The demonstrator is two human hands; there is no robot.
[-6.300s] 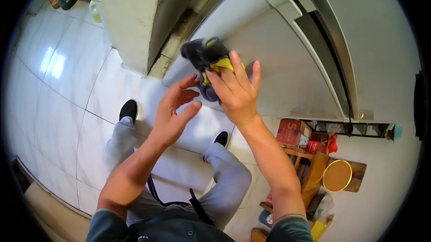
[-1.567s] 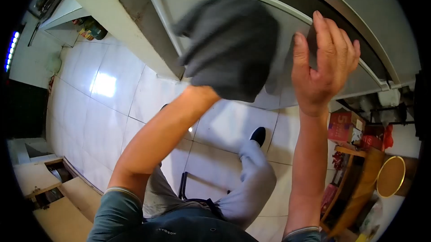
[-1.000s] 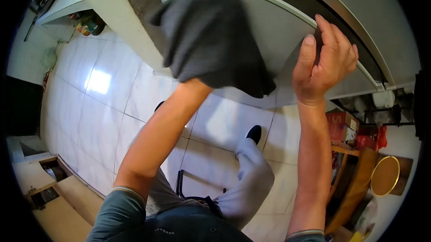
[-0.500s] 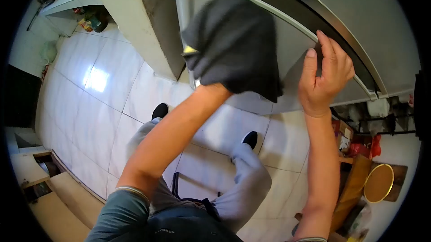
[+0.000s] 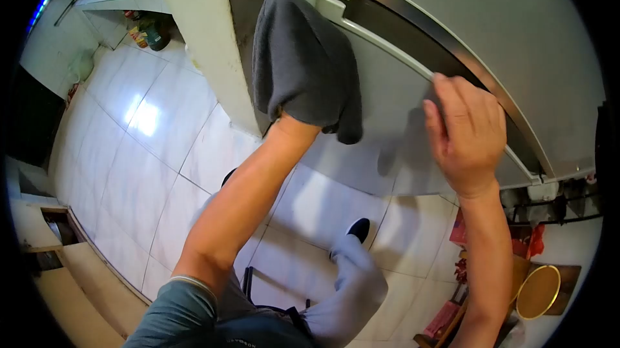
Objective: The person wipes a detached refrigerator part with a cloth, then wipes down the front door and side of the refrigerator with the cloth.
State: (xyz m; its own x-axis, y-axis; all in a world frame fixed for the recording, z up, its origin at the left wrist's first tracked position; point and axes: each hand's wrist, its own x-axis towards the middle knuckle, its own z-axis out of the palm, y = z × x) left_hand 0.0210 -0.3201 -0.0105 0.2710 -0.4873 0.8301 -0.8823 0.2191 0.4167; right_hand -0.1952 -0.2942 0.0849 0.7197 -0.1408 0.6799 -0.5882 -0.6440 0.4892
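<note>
- The grey cloth covers the left hand down to the wrist; its fingers are hidden, so I cannot tell if they grip.
- The right hand has fingers loosely bent, thumb apart, fingertips at the pale lip of the fridge.
- Well left of these fingers is the cloth, near the pillar.

- The cloth, first bunched under the right hand, now drapes over the hidden left hand.
- It has just shifted left across the fridge door.
- The right fingers, straighter before, are bent.
</note>
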